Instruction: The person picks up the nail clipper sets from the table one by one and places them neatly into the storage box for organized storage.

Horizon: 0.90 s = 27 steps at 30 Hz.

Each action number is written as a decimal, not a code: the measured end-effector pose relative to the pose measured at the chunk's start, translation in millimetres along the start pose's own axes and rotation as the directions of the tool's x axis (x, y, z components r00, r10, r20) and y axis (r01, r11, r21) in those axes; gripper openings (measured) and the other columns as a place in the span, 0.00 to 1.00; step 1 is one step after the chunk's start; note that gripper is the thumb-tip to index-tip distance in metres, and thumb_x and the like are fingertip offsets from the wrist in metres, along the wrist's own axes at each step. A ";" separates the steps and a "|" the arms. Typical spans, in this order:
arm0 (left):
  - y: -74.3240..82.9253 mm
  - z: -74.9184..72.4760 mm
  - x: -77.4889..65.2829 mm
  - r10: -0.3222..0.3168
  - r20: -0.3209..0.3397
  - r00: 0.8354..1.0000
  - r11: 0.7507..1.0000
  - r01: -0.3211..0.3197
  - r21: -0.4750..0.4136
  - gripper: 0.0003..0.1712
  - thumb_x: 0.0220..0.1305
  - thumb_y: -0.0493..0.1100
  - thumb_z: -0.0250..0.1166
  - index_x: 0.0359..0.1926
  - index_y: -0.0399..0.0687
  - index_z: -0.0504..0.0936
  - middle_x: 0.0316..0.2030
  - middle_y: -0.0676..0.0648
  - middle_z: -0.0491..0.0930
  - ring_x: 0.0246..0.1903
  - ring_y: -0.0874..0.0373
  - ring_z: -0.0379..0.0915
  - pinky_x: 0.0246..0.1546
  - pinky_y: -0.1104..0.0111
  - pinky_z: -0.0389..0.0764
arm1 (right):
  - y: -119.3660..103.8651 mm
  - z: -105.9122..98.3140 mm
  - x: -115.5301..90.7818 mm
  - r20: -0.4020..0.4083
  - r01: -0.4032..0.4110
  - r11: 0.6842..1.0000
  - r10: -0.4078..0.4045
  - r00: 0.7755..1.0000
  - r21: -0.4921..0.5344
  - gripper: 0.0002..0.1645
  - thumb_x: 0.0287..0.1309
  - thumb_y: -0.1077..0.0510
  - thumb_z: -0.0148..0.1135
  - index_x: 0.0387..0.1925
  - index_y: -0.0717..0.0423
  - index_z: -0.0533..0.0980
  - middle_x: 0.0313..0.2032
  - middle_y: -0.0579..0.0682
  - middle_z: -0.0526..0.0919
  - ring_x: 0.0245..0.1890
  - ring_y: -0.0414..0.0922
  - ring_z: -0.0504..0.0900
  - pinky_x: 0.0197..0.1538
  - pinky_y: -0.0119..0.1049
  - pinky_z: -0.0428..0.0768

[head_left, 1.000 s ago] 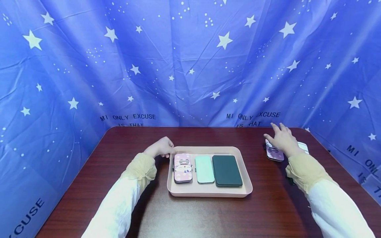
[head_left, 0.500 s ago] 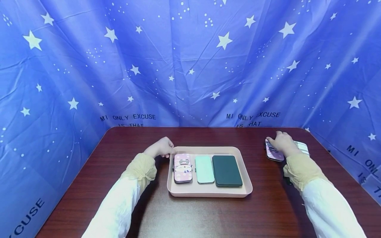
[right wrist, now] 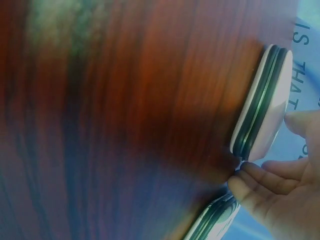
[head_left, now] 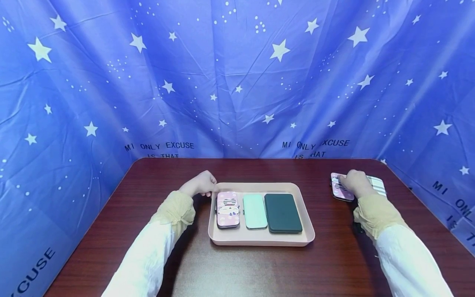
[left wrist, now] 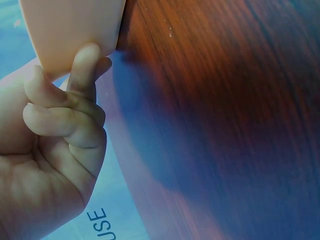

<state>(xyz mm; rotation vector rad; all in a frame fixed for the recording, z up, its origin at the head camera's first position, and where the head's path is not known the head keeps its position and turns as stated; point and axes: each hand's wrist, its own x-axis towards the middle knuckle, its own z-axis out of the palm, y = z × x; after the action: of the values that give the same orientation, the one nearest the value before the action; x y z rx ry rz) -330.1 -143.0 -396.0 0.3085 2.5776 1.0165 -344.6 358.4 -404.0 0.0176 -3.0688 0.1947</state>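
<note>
My left hand (head_left: 200, 184) pinches the back left corner of a beige tray (head_left: 261, 242); the left wrist view has the thumb and fingers at the tray's wall (left wrist: 75, 30). At the back right of the table my right hand (head_left: 356, 182) is at a pink patterned flat case (head_left: 339, 192), thumb over its top, fingers bent at its right edge. In the right wrist view this case (right wrist: 272, 105) shows dark-banded sides. Inside the tray, side by side, lie a similar pink case (head_left: 227, 220), a mint green case (head_left: 255, 211) and a dark green case (head_left: 283, 213).
A striped white case (head_left: 377, 185) lies just right of my right hand, partly hidden by it. The brown wooden table (head_left: 222, 272) ends at a blue star-printed curtain (head_left: 237, 123) behind and at both sides.
My right hand has come down from above with spread fingers, and its thumb and fingers have closed in at the right-hand pink case. My left hand and the tray stay put.
</note>
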 end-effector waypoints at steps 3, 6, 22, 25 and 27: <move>-0.5 0.1 0.1 0.002 -0.002 1.000 1.000 -0.002 0.000 0.19 0.56 0.35 0.64 0.11 0.47 0.70 0.05 0.54 0.68 0.07 0.66 0.63 0.08 0.78 0.62 | -0.6 0.2 -0.8 0.012 -0.004 1.000 0.004 1.000 -0.005 0.31 0.63 0.51 0.42 0.25 0.79 0.73 0.36 0.80 0.75 0.40 0.74 0.75 0.45 0.59 0.75; -1.1 -0.1 -0.3 0.008 -0.004 1.000 1.000 -0.008 -0.002 0.20 0.56 0.35 0.64 0.11 0.47 0.69 0.05 0.54 0.68 0.07 0.67 0.63 0.09 0.78 0.62 | -0.3 1.1 -1.3 0.016 -0.028 1.000 0.028 0.999 0.011 0.33 0.63 0.49 0.42 0.28 0.81 0.73 0.37 0.80 0.75 0.40 0.74 0.74 0.44 0.59 0.75; 0.2 -1.4 -2.0 0.003 -0.005 1.000 1.000 -0.003 -0.009 0.19 0.56 0.35 0.63 0.11 0.47 0.70 0.05 0.54 0.68 0.07 0.66 0.63 0.08 0.78 0.61 | -9.5 -1.9 -7.5 0.050 -0.165 0.977 0.160 0.986 0.132 0.35 0.64 0.48 0.45 0.38 0.84 0.72 0.44 0.81 0.72 0.43 0.70 0.75 0.48 0.56 0.75; -0.1 -1.6 -1.3 0.003 -0.003 1.000 1.000 -0.003 -0.013 0.19 0.56 0.35 0.63 0.11 0.47 0.70 0.05 0.54 0.68 0.07 0.66 0.63 0.08 0.78 0.62 | -13.4 -3.2 -9.4 0.052 -0.189 0.971 0.183 0.982 0.148 0.35 0.64 0.49 0.45 0.40 0.86 0.71 0.45 0.82 0.71 0.44 0.71 0.74 0.48 0.56 0.74; -0.7 -1.5 -0.9 0.004 0.000 1.000 1.000 -0.004 -0.011 0.19 0.56 0.36 0.63 0.11 0.47 0.71 0.05 0.54 0.68 0.07 0.67 0.63 0.08 0.78 0.62 | -15.6 -3.9 -10.7 0.050 -0.197 0.968 0.192 0.980 0.156 0.35 0.64 0.49 0.45 0.40 0.86 0.70 0.45 0.82 0.71 0.44 0.71 0.74 0.48 0.55 0.75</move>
<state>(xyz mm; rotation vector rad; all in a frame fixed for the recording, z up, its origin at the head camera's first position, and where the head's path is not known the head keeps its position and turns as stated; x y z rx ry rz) -330.0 -144.7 -395.3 0.3102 2.5718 1.0318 -333.4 343.5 -398.8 -0.2762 -3.0775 0.4562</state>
